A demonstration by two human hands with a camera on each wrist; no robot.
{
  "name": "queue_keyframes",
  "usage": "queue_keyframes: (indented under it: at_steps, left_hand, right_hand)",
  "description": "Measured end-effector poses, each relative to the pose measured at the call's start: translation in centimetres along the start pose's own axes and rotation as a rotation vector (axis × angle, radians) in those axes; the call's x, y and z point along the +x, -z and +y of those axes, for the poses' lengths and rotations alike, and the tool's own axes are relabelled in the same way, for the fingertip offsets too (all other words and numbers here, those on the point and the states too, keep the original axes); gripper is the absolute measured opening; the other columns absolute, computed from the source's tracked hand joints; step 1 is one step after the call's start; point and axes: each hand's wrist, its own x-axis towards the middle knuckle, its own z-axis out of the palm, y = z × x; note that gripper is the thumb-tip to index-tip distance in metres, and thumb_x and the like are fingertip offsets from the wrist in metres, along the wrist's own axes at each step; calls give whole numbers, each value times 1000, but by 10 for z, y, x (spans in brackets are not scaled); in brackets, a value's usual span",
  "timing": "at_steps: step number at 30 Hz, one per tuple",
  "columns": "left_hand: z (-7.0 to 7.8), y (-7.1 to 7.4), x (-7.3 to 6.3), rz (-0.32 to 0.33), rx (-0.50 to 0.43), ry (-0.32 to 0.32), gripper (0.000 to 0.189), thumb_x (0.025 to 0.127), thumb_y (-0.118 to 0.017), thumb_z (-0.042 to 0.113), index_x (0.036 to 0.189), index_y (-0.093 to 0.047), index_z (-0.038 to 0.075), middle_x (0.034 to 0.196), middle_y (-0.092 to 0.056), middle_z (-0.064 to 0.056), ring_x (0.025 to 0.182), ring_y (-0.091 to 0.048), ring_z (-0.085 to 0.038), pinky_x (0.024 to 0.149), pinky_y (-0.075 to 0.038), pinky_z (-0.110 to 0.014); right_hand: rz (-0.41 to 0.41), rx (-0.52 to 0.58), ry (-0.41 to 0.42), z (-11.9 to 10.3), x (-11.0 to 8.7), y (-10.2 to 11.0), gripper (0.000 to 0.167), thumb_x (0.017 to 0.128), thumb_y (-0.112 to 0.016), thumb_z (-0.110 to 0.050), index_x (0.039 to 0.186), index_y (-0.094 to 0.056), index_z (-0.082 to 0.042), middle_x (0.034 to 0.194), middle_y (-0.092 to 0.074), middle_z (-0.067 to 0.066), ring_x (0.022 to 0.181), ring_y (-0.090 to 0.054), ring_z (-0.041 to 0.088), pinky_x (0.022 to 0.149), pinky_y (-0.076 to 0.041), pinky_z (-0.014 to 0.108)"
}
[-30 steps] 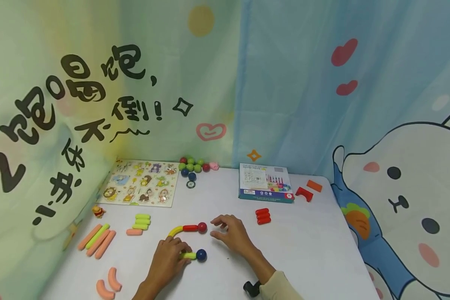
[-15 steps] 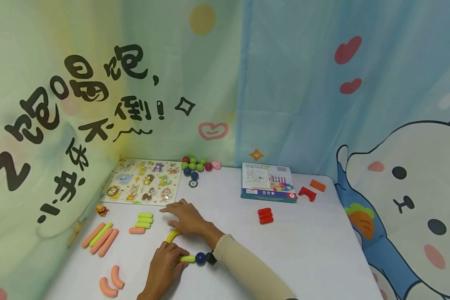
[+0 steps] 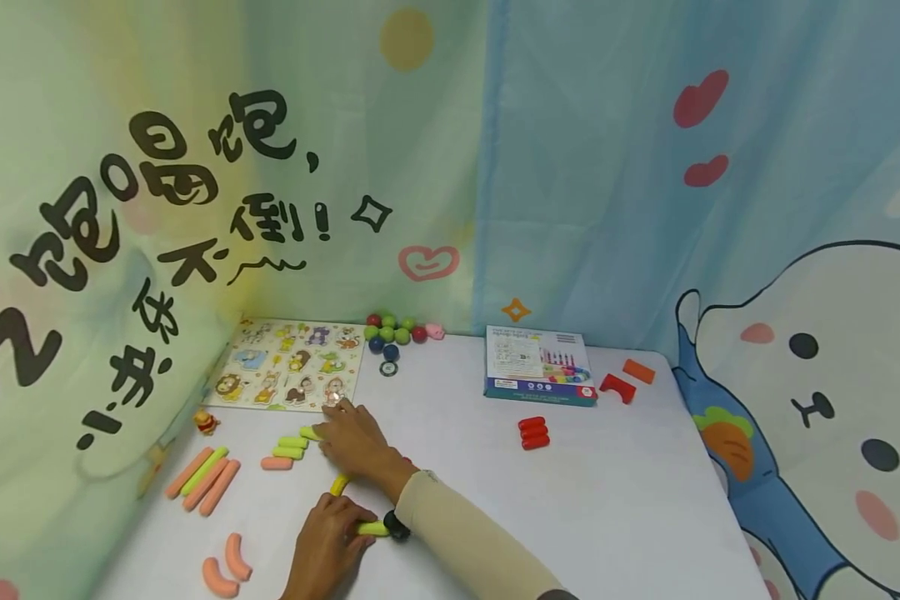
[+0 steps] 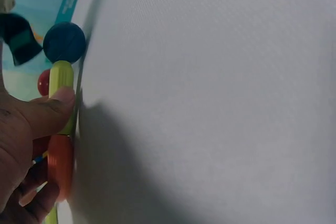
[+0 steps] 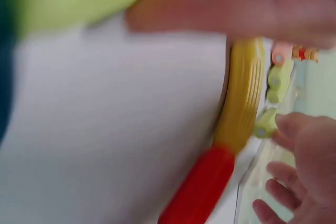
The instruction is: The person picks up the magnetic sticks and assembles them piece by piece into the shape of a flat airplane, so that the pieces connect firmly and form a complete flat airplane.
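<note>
My left hand [image 3: 326, 542] pinches a short yellow-green stick [image 4: 62, 77] between thumb and fingers. A dark blue ball [image 4: 64, 43] is at one end of this stick and an orange stick [image 4: 60, 166] at the other. Farther up the table, my right hand [image 3: 356, 442] holds another short yellow-green stick [image 5: 266, 123] by its end, beside the row it lay in. Between the hands runs a curved yellow stick [image 5: 241, 93] joined to a red stick [image 5: 199, 187]. In the head view my right arm covers the blue ball and most of the red stick.
Short green sticks [image 3: 291, 447] and a pink one [image 3: 277, 463] lie left of my right hand. Long sticks [image 3: 202, 483] and curved pink ones [image 3: 221, 577] are farther left. Behind are a sticker board [image 3: 285, 367], several balls [image 3: 387, 334], a box [image 3: 540, 367] and red sticks [image 3: 533, 433].
My right hand has swung left across the table to the short green sticks, and one of them has come away to the right of its row. The left hand keeps its hold.
</note>
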Motion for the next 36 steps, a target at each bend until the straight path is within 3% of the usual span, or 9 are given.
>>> queue_keyframes:
  at_steps: [4,10,15,18,21,25,29,33,36]
  left_hand:
    - [1,2,2,-37,15,30,30,71,-98,19,91,-79,28,89,-68,19,88,-50,-3,81,-46,-31]
    - [0,0,3,-56,-16,49,30,72,-98,18,92,-79,29,91,-68,20,89,-49,-1,82,-48,-30]
    - [1,0,4,-78,-14,50,30,73,-98,19,94,-79,30,91,-67,21,90,-50,-2,82,-49,-30]
    - [3,6,6,-116,3,52,30,73,-98,22,95,-79,30,91,-67,20,90,-50,-3,81,-49,-30]
    - [4,12,11,-136,-10,60,27,75,-97,24,96,-80,29,90,-68,19,87,-49,-3,77,-47,-27]
    - [7,14,26,-71,-12,80,23,77,-96,24,95,-81,26,91,-72,14,86,-52,-5,77,-49,-29]
    - [10,9,50,7,32,63,29,77,-97,25,101,-82,23,97,-73,6,96,-59,-15,88,-52,-40]
    - [10,0,71,-18,82,10,35,76,-97,26,107,-82,23,101,-73,2,99,-59,-19,88,-49,-40]
    - [9,-7,80,-55,104,-15,33,76,-98,24,104,-82,24,96,-72,2,93,-56,-16,83,-45,-36]
  right_hand:
    - [70,-7,-86,8,2,7,24,103,-67,-46,118,-80,-33,124,-76,-13,108,-58,10,88,-49,27]
    - [1,139,-80,6,3,6,31,100,-75,-39,130,-74,-32,121,-75,-10,103,-63,10,85,-52,25]
    - [-63,192,-148,15,0,2,20,99,-76,-27,119,-73,-26,105,-71,-8,91,-62,9,79,-53,24]
    - [-73,331,-195,29,-6,6,19,97,-76,-23,115,-69,-23,96,-67,-7,84,-58,9,76,-50,23]
    - [-68,579,-274,45,-16,17,23,96,-78,-20,116,-66,-20,90,-64,-4,77,-56,10,69,-48,23]
    - [-21,852,-387,69,-33,26,29,94,-80,-13,118,-64,-16,91,-64,0,71,-61,13,60,-48,25]
    - [24,971,-466,90,-51,22,29,93,-80,-12,118,-66,-16,94,-67,2,71,-65,14,60,-49,25]
    - [35,1027,-510,103,-70,14,27,93,-80,-11,117,-68,-14,94,-69,5,74,-67,17,63,-51,26]
    - [17,1043,-525,106,-81,8,26,93,-81,-12,116,-69,-13,93,-70,5,76,-67,17,67,-52,26]
